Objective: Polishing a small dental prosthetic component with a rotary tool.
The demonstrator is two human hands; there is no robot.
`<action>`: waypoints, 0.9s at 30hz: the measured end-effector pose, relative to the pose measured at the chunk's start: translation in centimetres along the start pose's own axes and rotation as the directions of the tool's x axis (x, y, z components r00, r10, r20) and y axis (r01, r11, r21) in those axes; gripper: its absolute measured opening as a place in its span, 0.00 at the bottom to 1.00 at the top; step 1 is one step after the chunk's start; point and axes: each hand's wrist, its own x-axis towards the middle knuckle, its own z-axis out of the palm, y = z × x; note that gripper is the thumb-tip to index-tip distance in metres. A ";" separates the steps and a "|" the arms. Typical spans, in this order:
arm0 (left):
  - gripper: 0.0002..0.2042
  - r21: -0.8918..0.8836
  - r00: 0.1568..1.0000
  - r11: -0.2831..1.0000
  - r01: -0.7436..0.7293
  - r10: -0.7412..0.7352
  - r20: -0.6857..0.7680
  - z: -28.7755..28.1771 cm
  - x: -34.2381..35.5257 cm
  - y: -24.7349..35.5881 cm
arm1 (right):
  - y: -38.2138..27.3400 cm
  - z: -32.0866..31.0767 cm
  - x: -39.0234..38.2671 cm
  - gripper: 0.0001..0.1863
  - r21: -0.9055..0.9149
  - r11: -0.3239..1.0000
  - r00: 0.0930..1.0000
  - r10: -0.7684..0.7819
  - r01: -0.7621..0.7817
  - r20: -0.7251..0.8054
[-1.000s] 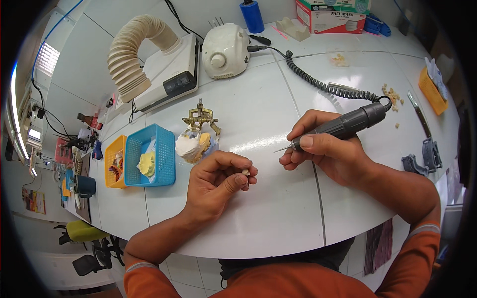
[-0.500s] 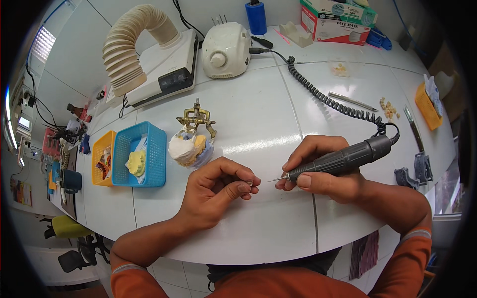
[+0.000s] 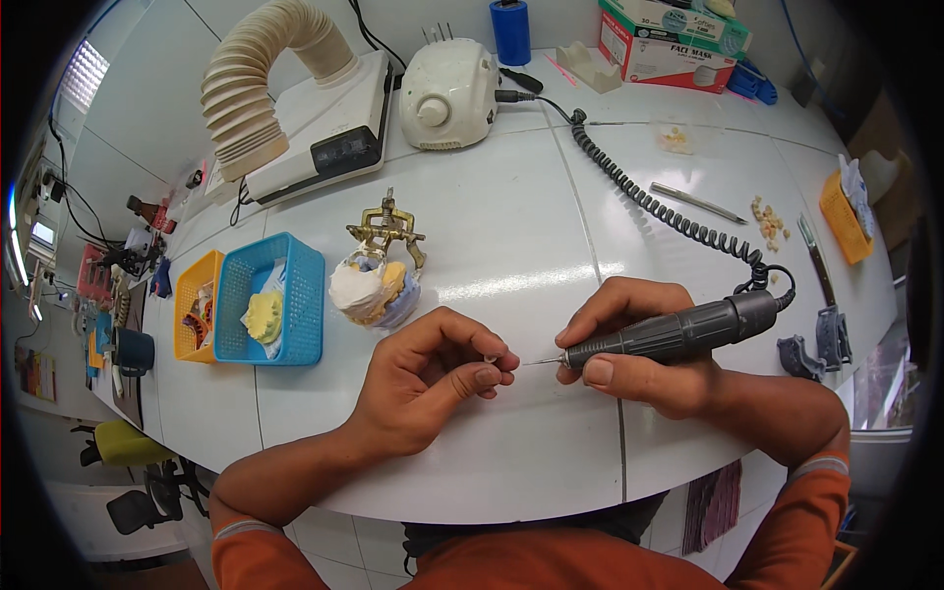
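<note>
My right hand [image 3: 644, 359] grips a dark grey dental handpiece [image 3: 669, 329] with a thin metal bur [image 3: 543, 362] pointing left. Between the thumb and fingers of my left hand [image 3: 428, 383] is a small whitish piece [image 3: 492, 358], mostly covered, perhaps a denture tooth. The bur's tip lies close beside the left fingertips; whether it touches the piece I cannot tell. Beyond my left hand stands a brass articulator [image 3: 386, 231] carrying a plaster cast [image 3: 359, 290] with yellow and bluish parts. The handpiece's coiled cord [image 3: 639, 192] runs back to a white control unit [image 3: 447, 98].
A blue basket [image 3: 303, 315] with a yellow cast and an orange basket [image 3: 187, 334] stand at left. Behind them is a suction unit with a ribbed hose [image 3: 241, 98]. Rightward lie a metal tool [image 3: 698, 204], loose teeth [image 3: 769, 221], a knife [image 3: 816, 261] and grey moulded pieces [image 3: 801, 357].
The handpiece has shifted slightly left, so its bur is nearer the left fingertips. My left hand keeps its pinch, its fingers slightly turned. The whole view has moved a little.
</note>
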 end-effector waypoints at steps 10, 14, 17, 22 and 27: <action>0.10 0.173 0.997 0.984 -0.042 0.052 -0.055 1.2 -0.2 0.0 | 0.9 -0.4 0.1 0.13 -0.265 0.947 0.983 -0.177 0.183 0.047; 0.09 0.359 0.999 0.932 -0.042 0.043 0.005 0.9 -0.4 0.8 | 0.8 -0.5 0.0 0.13 -0.250 0.959 0.991 -0.130 0.131 0.021; 0.09 0.286 0.999 0.958 0.007 0.008 -0.053 1.3 -0.4 0.7 | 0.5 -0.3 0.0 0.13 -0.257 0.960 0.993 -0.111 0.116 0.032; 0.08 0.257 0.996 0.965 0.043 -0.021 -0.085 1.5 -0.2 0.8 | 0.4 0.1 0.0 0.13 -0.298 0.946 0.992 -0.120 0.126 0.038; 0.07 0.315 0.998 0.949 0.033 -0.013 -0.064 1.4 -0.2 0.8 | 0.1 0.2 -0.1 0.13 -0.299 0.954 0.999 -0.031 0.035 0.020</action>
